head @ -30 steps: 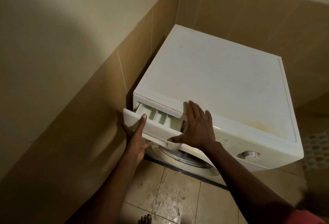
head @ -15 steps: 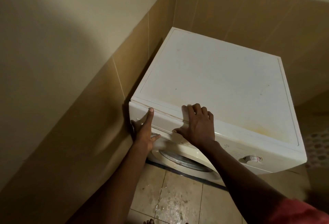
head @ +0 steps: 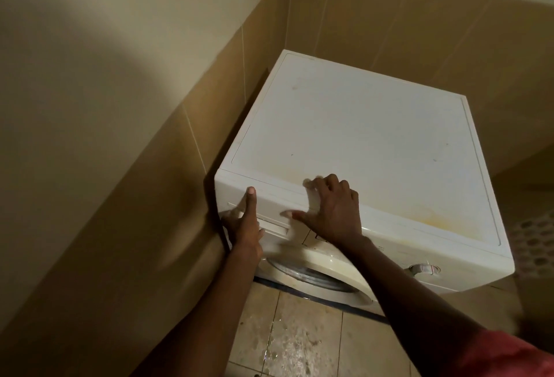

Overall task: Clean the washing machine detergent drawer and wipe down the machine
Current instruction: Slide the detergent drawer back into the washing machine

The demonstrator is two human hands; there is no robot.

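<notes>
Head view. The washing machine (head: 359,136) stands in the corner, its left side near the tiled wall. The detergent drawer (head: 271,207) sits at the left of the front panel, flush with it. My left hand (head: 244,226) lays a straight forefinger up the drawer front, apparently to seat it. I cannot tell whether the lower fingers hook the handle recess. My right hand (head: 332,211) is spread wide, fingers over the top edge and thumb on the drawer front, likely steadying the cabinet. A yellow stain (head: 431,214) on the top needs wiping.

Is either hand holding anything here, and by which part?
Nothing is held. The left hand presses on the shut detergent drawer; the right hand rests on the washing machine, at its top front edge.
</notes>
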